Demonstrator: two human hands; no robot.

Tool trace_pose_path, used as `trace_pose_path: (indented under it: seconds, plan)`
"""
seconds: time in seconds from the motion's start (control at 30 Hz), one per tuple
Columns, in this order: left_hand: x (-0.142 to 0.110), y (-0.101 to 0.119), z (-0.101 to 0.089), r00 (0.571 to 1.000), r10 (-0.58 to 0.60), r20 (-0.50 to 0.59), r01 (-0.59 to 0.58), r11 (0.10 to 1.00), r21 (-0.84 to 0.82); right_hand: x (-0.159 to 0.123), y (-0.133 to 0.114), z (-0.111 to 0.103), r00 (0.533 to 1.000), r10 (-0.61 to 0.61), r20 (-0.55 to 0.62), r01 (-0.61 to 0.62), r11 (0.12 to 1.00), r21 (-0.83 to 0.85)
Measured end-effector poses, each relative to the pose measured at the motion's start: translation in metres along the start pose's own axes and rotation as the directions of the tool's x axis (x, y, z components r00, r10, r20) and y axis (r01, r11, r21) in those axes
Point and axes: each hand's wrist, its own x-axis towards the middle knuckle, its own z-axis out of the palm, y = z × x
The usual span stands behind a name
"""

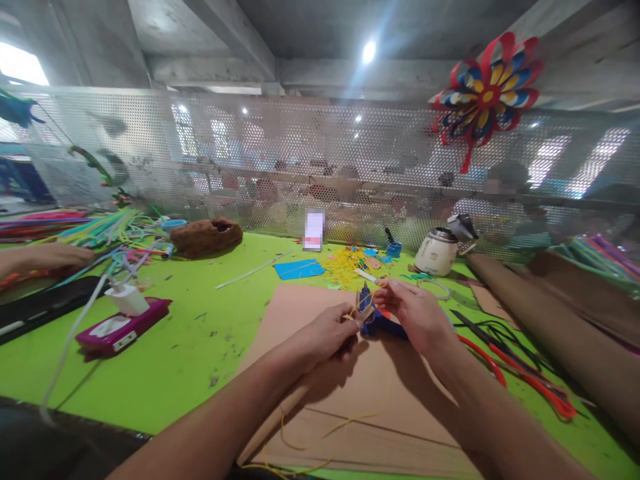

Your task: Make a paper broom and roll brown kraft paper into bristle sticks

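A: Room first?
B: Grey concrete ceiling (pixel 315 27), beamed, one bright lamp lit. Perforated metal screen (pixel 280 143) right across the back. Flower-shaped ornament (pixel 487 97), red-rimmed, upper right.

A: Surface?
B: Bright green tabletop (pixel 215 347), dark scuffs scattered over it. Brown cardboard (pixel 295 310) lies flat near the middle, beneath both forearms. At left edge, another person's arm (pixel 45 260), beside bundled coloured strips (pixel 107 227). White pot (pixel 436 252) back right; red-handled scissors (pixel 550 393) nearer, right of the right forearm.

A: Hands?
B: Left hand (pixel 327 333): thumb and fingers clamped on a small tan piece (pixel 366 313). Right hand (pixel 410 310): fingers bent, tips gathered just beside it. Cannot tell what, if anything, those tips grip.

A: Anything under them?
B: Dark-blue tool (pixel 390 327), glue gun by its look, partly hidden. Its narrow tip points away, toward the screen.

A: And the piece: place and lie?
B: Between the hands, over the cardboard, overlapping the tool in view. Long axis runs rightward from the left fingertips, slightly away from the wearer; free end toward the right hand. Thin yellow strand (pixel 373 294) close by, its ends unclear.
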Motion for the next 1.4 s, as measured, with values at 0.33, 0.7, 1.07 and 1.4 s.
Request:
trace_pose_path:
  seconds: [0.33, 0.7, 1.07, 1.4]
  plan:
    - [-0.009, 0.013, -0.006, 0.974, 0.099, 0.205, -0.014, 0.925, -0.381, 0.017, 0.021, -0.013, 0.997, 0.052, -0.048, -0.058, 0.988, -0.141]
    - [-0.002, 0.018, -0.042, 0.974, 0.2, -0.11, -0.209, 0.591, -0.779, 0.008, 0.017, -0.01, 0.988, -0.03, -0.153, -0.003, 0.977, -0.214]
    - [0.015, 0.008, -0.047, 0.865, 0.025, -0.501, -0.435, 0.532, -0.726, -0.061, 0.031, 0.052, 0.852, 0.277, 0.445, -0.16, 0.946, -0.281]
    - [0.014, 0.01, -0.039, 0.832, 0.046, -0.553, -0.48, 0.559, -0.676, -0.077, 0.038, 0.059, 0.806, 0.412, 0.424, -0.376, 0.911, -0.172]
